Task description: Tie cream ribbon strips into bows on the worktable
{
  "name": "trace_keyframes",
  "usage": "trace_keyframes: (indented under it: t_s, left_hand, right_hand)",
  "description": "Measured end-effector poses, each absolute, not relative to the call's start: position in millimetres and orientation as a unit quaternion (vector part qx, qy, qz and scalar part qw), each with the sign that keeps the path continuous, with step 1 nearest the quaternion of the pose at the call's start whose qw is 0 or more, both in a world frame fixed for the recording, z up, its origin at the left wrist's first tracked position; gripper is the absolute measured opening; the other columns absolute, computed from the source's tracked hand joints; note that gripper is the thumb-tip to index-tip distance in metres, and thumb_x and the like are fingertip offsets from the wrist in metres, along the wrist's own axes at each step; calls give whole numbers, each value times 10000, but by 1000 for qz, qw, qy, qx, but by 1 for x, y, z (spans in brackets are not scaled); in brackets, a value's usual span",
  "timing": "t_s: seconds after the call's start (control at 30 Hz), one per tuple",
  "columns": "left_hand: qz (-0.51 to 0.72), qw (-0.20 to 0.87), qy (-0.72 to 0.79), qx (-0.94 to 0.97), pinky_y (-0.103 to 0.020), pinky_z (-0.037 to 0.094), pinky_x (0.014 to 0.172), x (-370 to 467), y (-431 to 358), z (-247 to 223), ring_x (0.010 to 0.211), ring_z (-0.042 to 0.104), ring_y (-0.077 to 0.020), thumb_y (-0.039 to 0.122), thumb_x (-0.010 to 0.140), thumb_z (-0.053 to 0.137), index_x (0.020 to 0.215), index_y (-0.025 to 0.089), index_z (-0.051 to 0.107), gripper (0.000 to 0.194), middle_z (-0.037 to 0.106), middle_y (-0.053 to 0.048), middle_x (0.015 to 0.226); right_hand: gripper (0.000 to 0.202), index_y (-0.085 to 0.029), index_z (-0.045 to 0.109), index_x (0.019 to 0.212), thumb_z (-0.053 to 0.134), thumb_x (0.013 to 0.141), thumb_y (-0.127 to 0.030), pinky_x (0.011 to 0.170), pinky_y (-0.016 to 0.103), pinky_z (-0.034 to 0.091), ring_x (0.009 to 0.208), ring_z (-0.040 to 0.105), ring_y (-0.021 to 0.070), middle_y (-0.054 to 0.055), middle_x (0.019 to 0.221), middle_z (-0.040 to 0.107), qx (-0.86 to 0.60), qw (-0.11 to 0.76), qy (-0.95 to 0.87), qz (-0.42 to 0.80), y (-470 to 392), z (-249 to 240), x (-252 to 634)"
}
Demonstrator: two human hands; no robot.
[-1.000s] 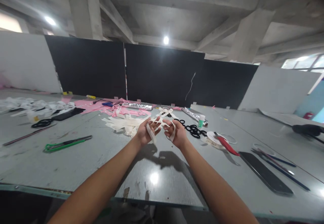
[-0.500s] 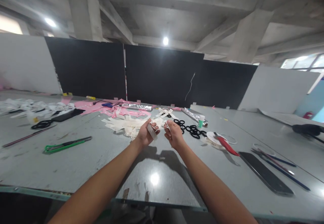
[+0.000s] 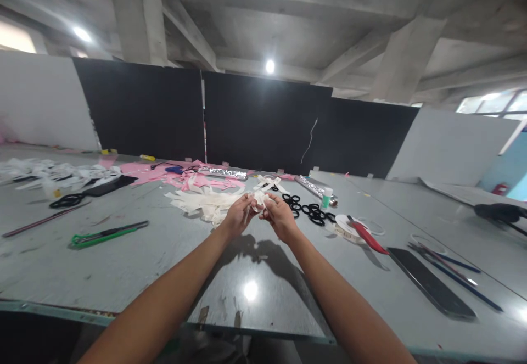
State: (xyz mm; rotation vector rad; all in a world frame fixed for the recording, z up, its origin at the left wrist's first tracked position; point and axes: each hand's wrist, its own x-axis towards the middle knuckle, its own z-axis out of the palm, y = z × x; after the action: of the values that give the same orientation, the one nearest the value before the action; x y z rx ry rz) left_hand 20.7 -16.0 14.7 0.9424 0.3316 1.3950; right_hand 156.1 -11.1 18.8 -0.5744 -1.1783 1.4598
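Above the table (image 3: 102, 276), the left hand (image 3: 237, 217) and right hand (image 3: 283, 220), both nearly closed, pinch a bunched white strip (image 3: 259, 199).

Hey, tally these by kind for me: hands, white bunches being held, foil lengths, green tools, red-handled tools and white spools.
Hands, left hand and right hand: 2
Held white bunch: 1
Foil lengths: 2
Green tool: 1
Red-handled tool: 1
White spool: 1
Total: 8

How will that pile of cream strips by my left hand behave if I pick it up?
The cream strips look thin and flat, so they're probably light and floppy. They overlap loosely, so lifting one may drag others along or scatter the pile.
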Motion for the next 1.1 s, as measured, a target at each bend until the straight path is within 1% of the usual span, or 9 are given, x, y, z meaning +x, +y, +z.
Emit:
trace_keyframes:
  t_s: [0.17,0.3,0.43,0.57,0.67,0.8,0.93,1.0,1.1]
  left_hand:
    - [639,622,170,420,-263,478,723,17,-13,15,662,594,-112,274,750,651,716,157,476,214,537,27,653]
    - [614,584,233,478,-219,427,575,18,-14,13,576,572,-107,288,725,663,825,181,487,229,566,32,639]
    - [621,482,276,554,-186,338,489,23,-14,11,480,481,-79,181,681,641,838,184,519,199,535,60,553]
    - [619,428,271,600,-194,387,574,26,-15,11,587,513,-94,65,633,570,849,167,589,240,603,20,694]
    - [617,427,276,601,-197,399,621,26,-17,11,652,535,-109,30,618,541,861,171,595,286,624,3,768]
    - [608,441,276,600,-198,388,610,23,-23,11,608,539,-107,28,628,574,1046,222,519,464,636,22,773]
    - [579,390,291,655,-191,369,609,17,-26,12,609,542,-117,94,658,653,1109,227,519,489,629,26,704]
    - [577,368,300,664,-187,367,605,17,-24,12,597,530,-113,122,653,685,1073,222,538,456,620,30,684]
    - [593,371,304,646,-186,389,595,21,-18,8,626,548,-110,162,630,723,918,201,566,331,617,15,730]
  right_hand:
    - [295,-172,569,793,701,669,-405,484,240,541,456,448,52,-42,624,524,-278,542,-546,575,-9,19,160]
    - [272,-193,595,822,603,747,-454,358,220,461,426,422,77,-32,585,509,-321,556,-621,451,-12,15,158]
    - [216,-227,644,828,565,802,-427,422,200,435,580,504,126,18,701,578,-314,522,-722,329,-18,11,158]
    - [204,-258,664,905,525,840,-393,472,208,425,635,523,143,30,761,598,-318,519,-746,269,-18,8,159]
    - [237,-273,675,963,510,844,-394,474,212,437,617,535,135,21,788,621,-321,532,-737,265,-14,7,160]
    - [274,-261,670,1002,587,781,-400,407,204,447,501,516,97,-5,744,630,-336,527,-710,324,-4,6,162]
    - [242,-182,636,801,609,744,-416,393,205,483,425,499,79,-17,584,580,-368,484,-699,377,5,7,167]
    - [249,-175,582,709,603,741,-421,374,197,482,422,497,81,-25,532,543,-382,485,-692,374,5,8,169]
    - [241,-188,558,716,583,750,-425,312,192,457,395,466,81,-47,497,489,-387,517,-666,373,1,9,167]
